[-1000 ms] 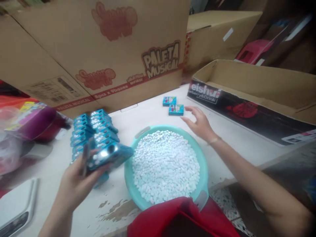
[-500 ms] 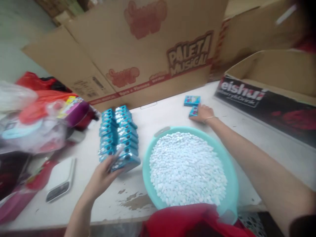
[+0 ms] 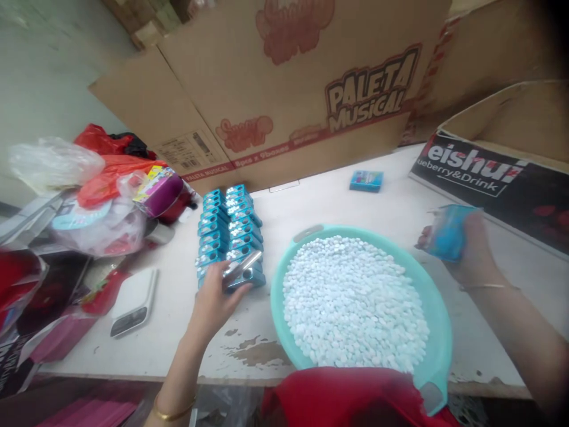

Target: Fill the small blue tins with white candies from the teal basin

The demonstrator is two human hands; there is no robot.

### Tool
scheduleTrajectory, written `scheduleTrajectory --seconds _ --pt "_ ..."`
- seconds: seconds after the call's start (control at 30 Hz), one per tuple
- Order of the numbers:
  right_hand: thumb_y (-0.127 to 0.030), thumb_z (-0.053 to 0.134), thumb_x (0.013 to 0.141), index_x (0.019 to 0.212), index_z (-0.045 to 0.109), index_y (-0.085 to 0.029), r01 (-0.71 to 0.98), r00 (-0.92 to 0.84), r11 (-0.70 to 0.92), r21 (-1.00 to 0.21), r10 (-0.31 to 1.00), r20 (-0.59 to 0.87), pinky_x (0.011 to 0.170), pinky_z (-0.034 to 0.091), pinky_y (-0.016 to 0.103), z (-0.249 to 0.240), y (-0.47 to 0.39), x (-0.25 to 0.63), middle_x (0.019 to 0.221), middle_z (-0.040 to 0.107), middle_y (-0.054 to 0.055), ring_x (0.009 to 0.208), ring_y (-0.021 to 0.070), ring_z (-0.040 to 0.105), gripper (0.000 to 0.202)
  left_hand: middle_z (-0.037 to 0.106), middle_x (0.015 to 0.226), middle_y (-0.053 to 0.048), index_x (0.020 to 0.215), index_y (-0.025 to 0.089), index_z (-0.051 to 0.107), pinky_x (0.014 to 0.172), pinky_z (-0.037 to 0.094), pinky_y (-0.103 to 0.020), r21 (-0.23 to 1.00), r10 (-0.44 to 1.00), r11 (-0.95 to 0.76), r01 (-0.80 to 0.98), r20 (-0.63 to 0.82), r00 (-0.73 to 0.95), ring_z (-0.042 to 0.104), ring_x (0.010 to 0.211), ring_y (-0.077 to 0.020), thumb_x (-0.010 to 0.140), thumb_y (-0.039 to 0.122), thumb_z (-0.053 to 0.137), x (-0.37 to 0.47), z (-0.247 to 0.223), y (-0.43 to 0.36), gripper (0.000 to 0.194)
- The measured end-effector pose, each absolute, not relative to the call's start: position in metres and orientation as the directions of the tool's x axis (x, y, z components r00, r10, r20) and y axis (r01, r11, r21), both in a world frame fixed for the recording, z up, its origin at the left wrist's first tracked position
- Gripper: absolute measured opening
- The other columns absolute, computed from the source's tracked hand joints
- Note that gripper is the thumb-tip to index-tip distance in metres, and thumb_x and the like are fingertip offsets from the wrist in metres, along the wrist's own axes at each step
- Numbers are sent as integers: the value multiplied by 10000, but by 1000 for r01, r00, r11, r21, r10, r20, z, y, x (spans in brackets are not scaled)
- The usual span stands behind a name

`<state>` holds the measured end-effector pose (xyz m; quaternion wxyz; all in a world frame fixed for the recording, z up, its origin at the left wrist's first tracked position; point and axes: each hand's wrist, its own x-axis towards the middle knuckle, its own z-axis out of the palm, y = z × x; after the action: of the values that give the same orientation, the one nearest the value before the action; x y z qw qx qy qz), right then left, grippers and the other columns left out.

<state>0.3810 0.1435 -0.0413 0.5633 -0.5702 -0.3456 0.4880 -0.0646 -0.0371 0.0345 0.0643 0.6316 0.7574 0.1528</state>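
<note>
A: Where was the right hand [image 3: 475, 255], and how was it set?

B: To the right of the round turquoise plastic basin [image 3: 440, 314], raised, with its fingers bent around a small blue rectangular box [image 3: 448, 232]. Fingertips showed at the edge opposite the palm, so the grip probably spanned the box for security. Blur hid the exact contact.

A: And the left hand [image 3: 216, 302]?

B: Left of the basin, fingers curled on a slim silvery metal tool [image 3: 243, 267], thumb extended near the front of two columns of shiny blue boxes [image 3: 244, 228]. Thumb contact could not be confirmed. The tool presumably lay along the fingers to leave the thumb free.

A: Was the layout accounted for?

B: In part. The columns stood closely ranked left of the basin, likely to save room. One flat bright-blue box [image 3: 367, 181] lay alone beyond the basin. The small white round pieces [image 3: 355, 302] filled the basin, between both hands, presumably for easy reach from either side.
</note>
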Motion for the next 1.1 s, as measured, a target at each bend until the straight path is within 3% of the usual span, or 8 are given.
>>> scheduleTrajectory --seconds 0.07,0.13,0.23,0.33,0.47,0.67,0.9,1.1 --pt "-906 397 708 1016 657 -216 -370 212 -137 -919 950 -228 672 584 452 -26 121 386 801 630 80 711 257 631 799 612 1086 -93 1208 198 493 822 526 -365 405 998 25 914 40 -46 632 953 -236 946 442 498 -45 50 -28 358" --pt "-832 362 803 1075 679 -242 -475 132 -144 -868 964 -233 789 590 494 -13 99 389 905 668 103 842 286 667 723 629 1034 -84 1125 197 558 837 508 -352 404 976 -129 905 -112 189 626 936 -220 983 348 415 -23 64 -13 252" --pt "-688 363 911 1126 662 -299 -403 36 -156 -902 982 -186 950 538 546 -5 71 391 1039 695 83 1007 294 672 536 616 995 -101 986 171 611 779 489 -363 288 840 -327 900 -347 417 613 877 -236 971 263 394 10 70 11 236" --pt "-607 461 923 1130 643 -316 -297 87 -147 -944 980 -180 958 552 531 -7 48 392 1160 694 56 1124 291 650 400 606 949 -112 888 154 592 736 476 -366 267 752 -430 862 -422 506 593 828 -247 942 196 400 42 49 28 204" --pt "-530 564 907 1205 601 -310 -292 119 -122 -948 979 -163 913 591 481 -6 19 388 1288 654 52 1191 293 626 373 615 957 -96 946 162 558 757 485 -347 374 703 -458 806 -403 586 589 847 -230 952 212 410 89 3 31 156" --pt "-402 707 854 1222 547 -329 -246 139 -63 -967 985 -100 856 607 462 1 -2 378 1199 683 56 1050 271 683 408 619 1022 -78 1031 183 517 800 502 -329 556 692 -413 721 -323 645 589 863 -197 970 260 429 133 -19 31 132" --pt "-327 769 797 1133 568 -287 53 207 114 -992 971 123 865 580 396 -1 -2 366 1065 665 42 984 237 659 394 625 1076 -93 1142 187 544 873 491 -356 652 730 -384 653 -218 648 593 960 -212 1000 323 421 82 30 38 232" --pt "-216 643 875 1166 567 -283 375 -52 326 -868 942 331 921 539 406 2 2 339 1108 645 55 1020 241 633 308 642 1086 -77 1160 208 585 854 502 -316 570 807 -389 723 -167 566 610 962 -202 994 372 436 45 100 36 277"
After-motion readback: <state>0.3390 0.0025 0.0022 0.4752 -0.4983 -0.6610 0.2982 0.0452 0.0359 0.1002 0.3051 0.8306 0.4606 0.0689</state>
